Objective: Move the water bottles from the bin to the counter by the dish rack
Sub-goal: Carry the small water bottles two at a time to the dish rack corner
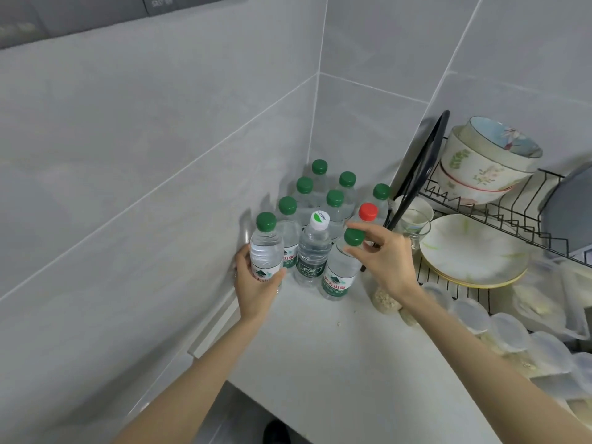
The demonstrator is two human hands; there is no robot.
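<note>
Left of the dish rack, capped water bottles stood clustered on the counter. The right hand pinched the green cap of a tilted bottle near the rack. The left hand gripped the upright bottle farthest from the rack. A red-capped bottle stood just beside the rack.

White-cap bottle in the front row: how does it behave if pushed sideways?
Likely heavy for its size: the white-cap bottle looks full. Tall and narrow, so a high push probably tips it; a low one may slide it on the smooth counter.
</note>
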